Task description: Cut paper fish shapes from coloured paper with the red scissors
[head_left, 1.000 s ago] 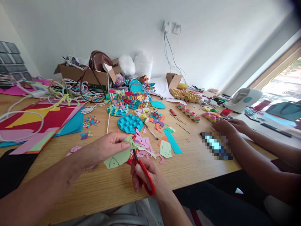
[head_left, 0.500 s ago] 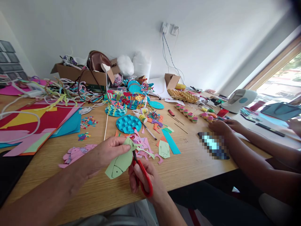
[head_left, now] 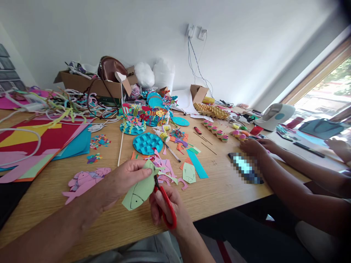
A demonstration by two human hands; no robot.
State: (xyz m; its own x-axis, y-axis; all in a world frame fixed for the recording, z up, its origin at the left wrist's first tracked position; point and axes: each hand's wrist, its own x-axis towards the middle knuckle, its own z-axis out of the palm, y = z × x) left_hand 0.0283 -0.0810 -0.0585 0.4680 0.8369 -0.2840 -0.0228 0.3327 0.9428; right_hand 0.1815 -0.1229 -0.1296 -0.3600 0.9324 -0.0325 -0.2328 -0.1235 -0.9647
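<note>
Between thumb and fingers, my left hand (head_left: 134, 175) pinches a light green paper fish (head_left: 139, 191) by its tail end. The fish has a drawn outline, gill line and eye, with its head tilted down toward me. My right hand (head_left: 167, 208) is wrapped round red-handled scissors (head_left: 170, 215). Their dark blades meet the green paper near the tail, where a thin strip trails off to the right. Just beyond lie pink paper scraps (head_left: 170, 168) and a second green piece with a fish drawn on it (head_left: 189, 173). Left of my forearm rests a pile of pink paper fish (head_left: 87, 180).
Coloured paper sheets (head_left: 71, 144) lie at the left. Blue egg-carton discs (head_left: 147, 143), glue bottles (head_left: 163, 136) and a pen (head_left: 173, 152) sit ahead. On the right, another person's hands (head_left: 255, 148) work near a pixelated phone (head_left: 244, 168). A cardboard box (head_left: 93, 86) stands behind.
The whole view has shifted slightly, so the table things appear a little further left. My hands, the green fish and the scissors stay nearly the same.
</note>
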